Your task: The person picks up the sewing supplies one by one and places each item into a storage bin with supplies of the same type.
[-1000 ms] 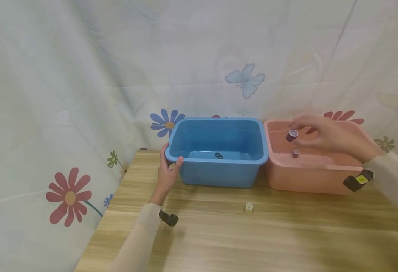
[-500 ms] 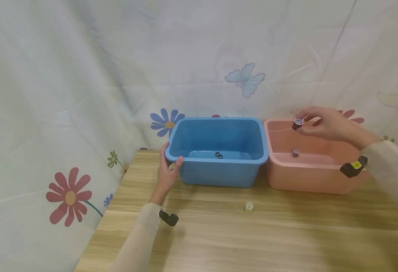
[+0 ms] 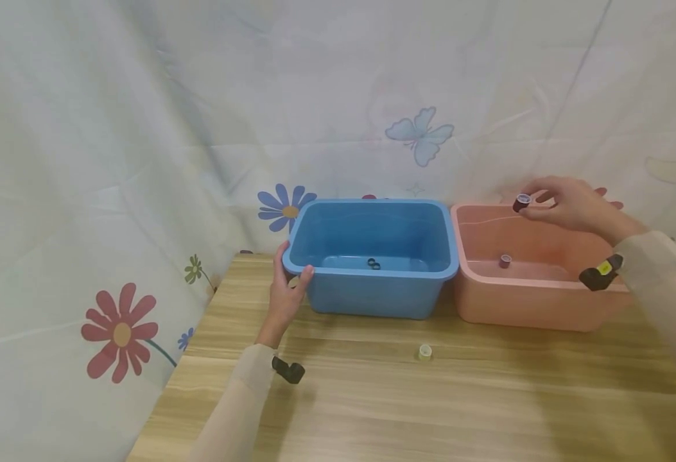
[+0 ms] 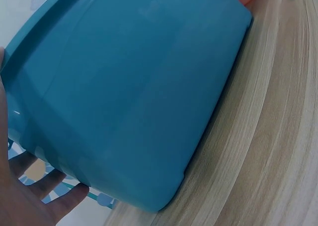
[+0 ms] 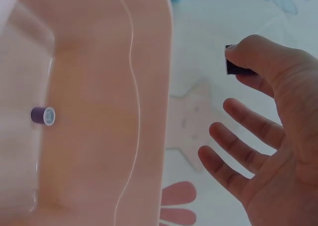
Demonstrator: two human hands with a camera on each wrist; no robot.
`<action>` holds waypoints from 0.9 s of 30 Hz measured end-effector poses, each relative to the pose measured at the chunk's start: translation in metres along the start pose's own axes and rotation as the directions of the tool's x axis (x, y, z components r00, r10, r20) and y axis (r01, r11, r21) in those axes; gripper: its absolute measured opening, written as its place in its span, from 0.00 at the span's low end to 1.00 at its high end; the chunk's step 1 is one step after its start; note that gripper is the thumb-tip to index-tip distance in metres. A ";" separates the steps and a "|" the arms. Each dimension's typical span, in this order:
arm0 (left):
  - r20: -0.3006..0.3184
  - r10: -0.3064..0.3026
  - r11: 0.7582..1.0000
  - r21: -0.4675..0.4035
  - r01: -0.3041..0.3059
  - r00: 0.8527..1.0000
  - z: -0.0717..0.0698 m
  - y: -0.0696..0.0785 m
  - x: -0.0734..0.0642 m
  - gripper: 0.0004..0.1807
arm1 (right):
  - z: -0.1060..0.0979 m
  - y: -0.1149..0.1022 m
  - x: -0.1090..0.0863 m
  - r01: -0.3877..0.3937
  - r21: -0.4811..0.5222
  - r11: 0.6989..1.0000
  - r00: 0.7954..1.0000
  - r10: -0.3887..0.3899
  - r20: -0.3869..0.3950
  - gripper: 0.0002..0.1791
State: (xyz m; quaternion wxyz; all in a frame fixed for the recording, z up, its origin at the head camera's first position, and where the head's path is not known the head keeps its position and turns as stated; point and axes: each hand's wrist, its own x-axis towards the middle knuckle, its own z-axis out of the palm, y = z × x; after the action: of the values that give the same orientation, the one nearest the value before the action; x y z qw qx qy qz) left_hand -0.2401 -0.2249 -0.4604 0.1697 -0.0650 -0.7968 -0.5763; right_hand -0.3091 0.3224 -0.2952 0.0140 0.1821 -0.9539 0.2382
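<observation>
My left hand (image 3: 284, 296) holds the left end of the blue plastic tub (image 3: 372, 292), thumb at the front rim and fingers along the side. Between thumb and index finger, my right hand (image 3: 571, 204) pinches a small dark spool of thread (image 3: 520, 203) above the rim of the pink tub (image 3: 522, 305). The right wrist view shows the other fingers spread apart below that spool (image 5: 238, 67). Inside the pink tub lies a purple spool (image 5: 42, 115) with white ends. Two small black rings or spools (image 3: 374, 264) lie in the blue tub.
On the wooden table (image 3: 372, 398), in front of the tubs, stands a small pale yellow-white spool (image 3: 425, 351). A flowered curtain (image 3: 338, 96) hangs close behind the tubs, which stand side by side.
My right hand has risen out of the pink tub and moved slightly right, still pinching the dark spool. The left hand stays on the blue tub.
</observation>
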 end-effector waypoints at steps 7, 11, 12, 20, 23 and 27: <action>0.005 0.001 1.000 -0.002 -0.001 1.000 0.000 0.001 0.000 0.43 | 0.001 0.018 0.002 -0.079 -0.010 0.997 0.997 0.079 -0.014 0.24; -0.003 -0.007 1.000 -0.002 0.007 1.000 0.001 0.001 -0.001 0.43 | 0.002 0.027 0.003 -0.103 0.009 0.995 0.994 0.103 -0.047 0.24; -0.004 -0.009 1.000 -0.001 0.009 1.000 0.001 0.002 -0.001 0.44 | 0.002 0.030 0.003 -0.109 0.015 0.994 0.993 0.110 -0.048 0.25; 0.010 -0.008 1.000 -0.015 0.009 1.000 0.001 0.002 -0.001 0.44 | 0.004 0.051 0.001 -0.089 -0.006 0.996 0.987 0.087 -0.137 0.19; 0.011 -0.006 1.000 -0.017 0.006 1.000 0.001 0.002 -0.001 0.44 | 0.004 0.055 0.000 -0.084 -0.016 0.996 0.985 0.081 -0.149 0.18; 0.012 0.001 1.000 -0.018 0.000 1.000 0.000 0.001 -0.001 0.43 | 0.005 0.056 0.000 -0.091 -0.014 0.996 0.987 0.088 -0.136 0.20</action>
State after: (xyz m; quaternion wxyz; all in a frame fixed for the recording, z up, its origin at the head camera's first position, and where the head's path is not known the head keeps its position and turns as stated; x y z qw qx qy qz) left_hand -0.2393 -0.2247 -0.4600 0.1646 -0.0700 -0.7926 -0.5830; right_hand -0.3284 0.3663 -0.3243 0.0700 0.1225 -0.9603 0.2407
